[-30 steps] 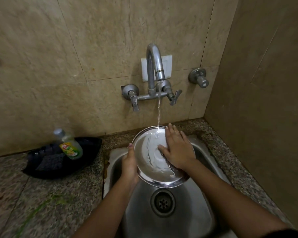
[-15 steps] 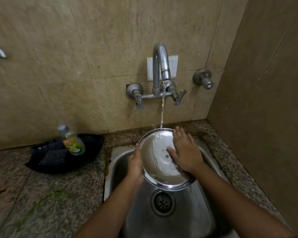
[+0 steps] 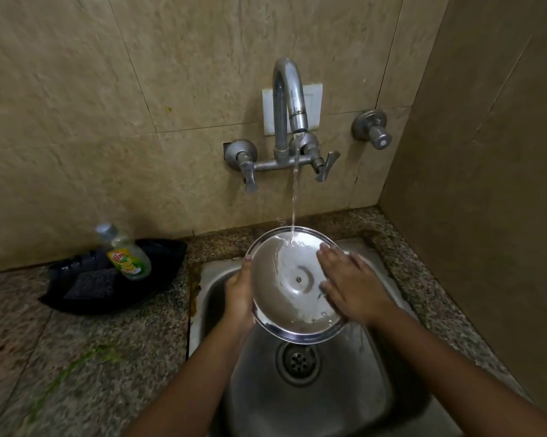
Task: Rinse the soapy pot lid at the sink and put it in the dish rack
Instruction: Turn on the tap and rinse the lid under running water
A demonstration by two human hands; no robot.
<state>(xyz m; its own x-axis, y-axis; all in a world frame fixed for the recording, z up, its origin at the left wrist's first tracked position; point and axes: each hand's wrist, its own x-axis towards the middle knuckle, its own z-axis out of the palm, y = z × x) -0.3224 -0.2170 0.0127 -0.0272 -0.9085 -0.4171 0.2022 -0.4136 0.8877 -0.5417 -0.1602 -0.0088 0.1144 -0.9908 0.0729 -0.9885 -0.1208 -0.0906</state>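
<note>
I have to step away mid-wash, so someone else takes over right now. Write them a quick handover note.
Left hand: grip on the pot lid's left rim, tilted over the sink.
Right hand: flat on the lid's right side, rubbing, no grip.
Tap runs; the stream lands on the lid's top edge.
Done: the visible face looks free of suds.
Left: rinse the other side, shut the tap, rack the lid. No dish rack in view.

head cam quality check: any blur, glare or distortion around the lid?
Head view: dim, warm light with dark corners; wide-angle bending bows the wall tile lines and counter edges. The right hand is motion-smeared at the fingers, the left hand sharper. The pot lid shows bright reflections where the water stream lands near its top rim. The soap bottle label is soft, not readable.
</note>
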